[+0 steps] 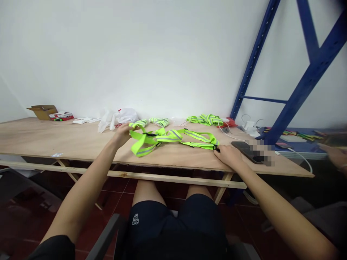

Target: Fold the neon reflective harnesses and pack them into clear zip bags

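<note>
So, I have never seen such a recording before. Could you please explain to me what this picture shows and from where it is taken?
There is no machine here: a person works with two bare hands. The single picture comes from a camera worn on the head, looking forward and down, so you also see the person's arms and lap. On the wooden table lies a bright yellow-green strap with grey stripes. The left hand holds one end; the right hand touches the other, at a black clip. Near the right hand lies a phone. Further back are more straps, a plastic bag and a cardboard box.
</note>
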`<state>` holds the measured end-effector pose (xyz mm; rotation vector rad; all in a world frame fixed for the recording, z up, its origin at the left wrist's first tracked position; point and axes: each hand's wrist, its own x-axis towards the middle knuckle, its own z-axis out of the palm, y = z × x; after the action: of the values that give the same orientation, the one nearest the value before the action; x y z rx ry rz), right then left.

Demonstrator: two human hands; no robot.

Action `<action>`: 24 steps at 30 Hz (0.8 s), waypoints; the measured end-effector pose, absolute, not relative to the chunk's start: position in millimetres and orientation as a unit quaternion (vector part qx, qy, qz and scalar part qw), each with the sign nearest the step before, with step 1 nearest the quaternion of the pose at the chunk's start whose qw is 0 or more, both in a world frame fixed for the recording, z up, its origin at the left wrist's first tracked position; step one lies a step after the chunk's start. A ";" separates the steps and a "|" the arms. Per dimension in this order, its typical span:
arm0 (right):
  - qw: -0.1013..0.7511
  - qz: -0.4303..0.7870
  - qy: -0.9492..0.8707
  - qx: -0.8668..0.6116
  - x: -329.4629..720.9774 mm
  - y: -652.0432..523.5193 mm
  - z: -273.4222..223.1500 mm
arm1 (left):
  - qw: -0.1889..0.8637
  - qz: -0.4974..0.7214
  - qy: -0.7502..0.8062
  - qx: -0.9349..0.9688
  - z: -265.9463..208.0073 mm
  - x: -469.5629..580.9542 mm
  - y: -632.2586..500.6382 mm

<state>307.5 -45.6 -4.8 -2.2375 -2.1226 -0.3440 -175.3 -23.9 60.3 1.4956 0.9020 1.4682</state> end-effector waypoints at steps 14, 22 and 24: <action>-0.017 -0.096 -0.655 -0.749 323.4 -37.4 7.4 | 0.087 0.638 0.657 0.392 52.3 -296.2 -47.5; 0.133 -0.111 -0.856 -0.488 235.8 -15.5 10.2 | 0.081 0.213 0.548 0.805 18.2 -166.7 -17.5; 0.143 -0.098 -0.897 -0.406 208.2 -5.8 5.8 | 0.100 0.171 0.541 0.817 4.5 -145.7 -8.8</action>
<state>208.2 -5.8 5.8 -1.1707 -2.5870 -0.2830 -145.7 -8.8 4.5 2.4165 1.5985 0.5068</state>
